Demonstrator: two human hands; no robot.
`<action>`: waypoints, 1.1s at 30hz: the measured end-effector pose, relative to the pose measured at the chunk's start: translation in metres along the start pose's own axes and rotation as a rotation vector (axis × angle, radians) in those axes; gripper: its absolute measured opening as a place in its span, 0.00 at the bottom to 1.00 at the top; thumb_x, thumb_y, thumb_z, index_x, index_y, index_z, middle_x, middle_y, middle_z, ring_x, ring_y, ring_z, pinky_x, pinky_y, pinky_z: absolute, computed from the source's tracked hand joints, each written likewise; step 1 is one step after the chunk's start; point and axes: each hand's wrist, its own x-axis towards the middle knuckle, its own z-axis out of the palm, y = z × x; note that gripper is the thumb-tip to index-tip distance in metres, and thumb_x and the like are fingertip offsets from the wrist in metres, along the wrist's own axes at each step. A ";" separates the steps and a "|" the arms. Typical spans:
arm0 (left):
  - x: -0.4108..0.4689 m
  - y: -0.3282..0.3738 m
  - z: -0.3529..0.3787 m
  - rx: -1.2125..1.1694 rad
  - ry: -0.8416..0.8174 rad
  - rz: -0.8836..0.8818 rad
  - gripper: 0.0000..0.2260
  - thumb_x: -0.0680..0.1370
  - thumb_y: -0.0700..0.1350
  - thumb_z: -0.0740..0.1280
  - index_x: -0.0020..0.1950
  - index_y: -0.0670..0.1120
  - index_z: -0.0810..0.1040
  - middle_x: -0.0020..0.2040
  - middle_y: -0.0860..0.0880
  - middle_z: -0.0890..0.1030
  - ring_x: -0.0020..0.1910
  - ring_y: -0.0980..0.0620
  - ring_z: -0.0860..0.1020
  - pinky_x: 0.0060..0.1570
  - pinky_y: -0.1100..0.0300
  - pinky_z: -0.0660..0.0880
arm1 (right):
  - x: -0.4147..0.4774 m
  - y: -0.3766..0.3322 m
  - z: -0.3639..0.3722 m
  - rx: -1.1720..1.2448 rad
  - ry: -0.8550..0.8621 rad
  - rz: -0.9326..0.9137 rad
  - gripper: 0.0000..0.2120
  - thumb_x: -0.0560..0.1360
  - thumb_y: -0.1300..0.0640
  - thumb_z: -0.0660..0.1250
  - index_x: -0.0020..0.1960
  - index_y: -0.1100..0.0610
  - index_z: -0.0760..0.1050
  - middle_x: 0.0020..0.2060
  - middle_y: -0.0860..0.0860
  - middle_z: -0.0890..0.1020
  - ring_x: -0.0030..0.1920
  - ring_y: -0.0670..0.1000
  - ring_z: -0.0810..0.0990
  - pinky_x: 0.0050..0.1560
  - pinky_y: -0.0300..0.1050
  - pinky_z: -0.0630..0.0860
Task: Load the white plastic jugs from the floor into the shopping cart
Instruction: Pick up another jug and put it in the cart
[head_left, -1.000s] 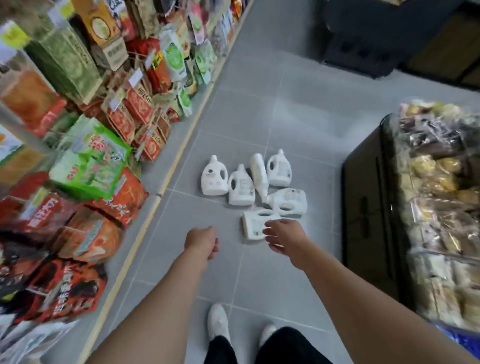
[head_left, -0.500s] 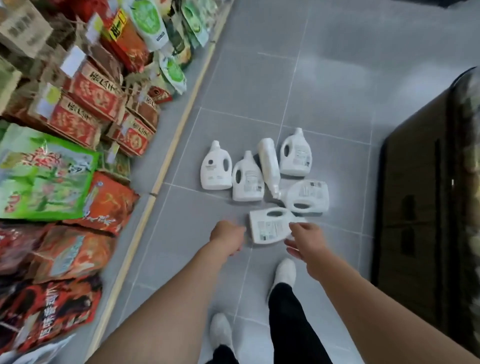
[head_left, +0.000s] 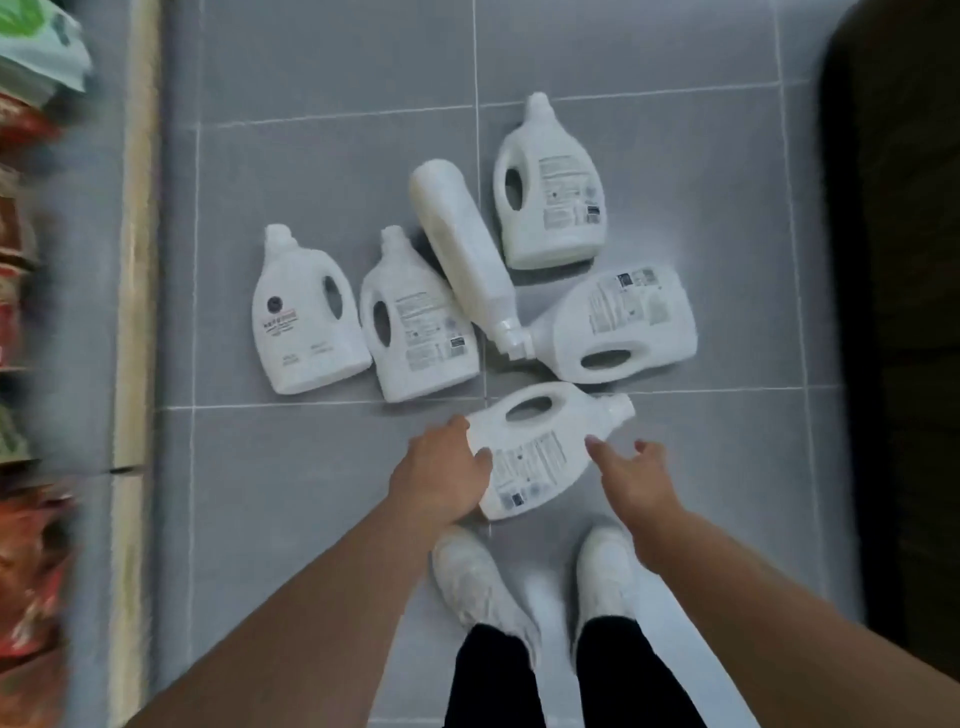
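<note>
Several white plastic jugs lie flat on the grey tiled floor. The nearest jug (head_left: 540, 447) lies on its side, handle up, cap pointing right. My left hand (head_left: 441, 478) rests on its bottom left end, fingers curled over the edge. My right hand (head_left: 634, 478) hovers just right of its label, fingers spread, one fingertip touching the jug. Behind it lie a jug on its side (head_left: 618, 325), a narrow bottle (head_left: 467, 249), a jug at the back (head_left: 553, 192) and two jugs to the left (head_left: 304, 317) (head_left: 415, 322). No shopping cart is in view.
A shelf of packaged goods (head_left: 31, 312) with a pale base strip (head_left: 132, 364) runs along the left edge, blurred. A dark cabinet (head_left: 904, 312) stands on the right. My white shoes (head_left: 478, 582) are planted just below the nearest jug.
The camera has tipped down and come closer to the floor. Both hands have reached forward; the left hand now lies on the nearest jug's end, and the right has opened beside it.
</note>
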 end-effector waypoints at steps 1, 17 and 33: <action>0.029 -0.003 0.012 0.040 -0.006 0.018 0.20 0.85 0.56 0.63 0.75 0.48 0.74 0.70 0.44 0.79 0.69 0.40 0.78 0.65 0.45 0.78 | 0.028 0.008 0.009 0.012 0.010 0.014 0.40 0.84 0.46 0.70 0.86 0.59 0.54 0.80 0.62 0.69 0.78 0.64 0.71 0.76 0.55 0.67; 0.247 -0.033 0.106 0.021 -0.343 0.197 0.37 0.54 0.69 0.85 0.61 0.62 0.82 0.51 0.59 0.90 0.53 0.54 0.88 0.61 0.47 0.84 | 0.227 0.089 0.079 0.469 -0.104 0.117 0.38 0.68 0.40 0.84 0.72 0.47 0.72 0.59 0.51 0.88 0.56 0.55 0.89 0.44 0.55 0.86; 0.156 -0.008 0.007 0.002 -0.254 0.308 0.25 0.61 0.63 0.87 0.53 0.61 0.82 0.48 0.61 0.88 0.50 0.61 0.85 0.61 0.55 0.80 | 0.144 0.042 0.067 0.552 -0.244 -0.115 0.30 0.71 0.35 0.79 0.68 0.44 0.78 0.56 0.52 0.91 0.57 0.56 0.90 0.59 0.67 0.85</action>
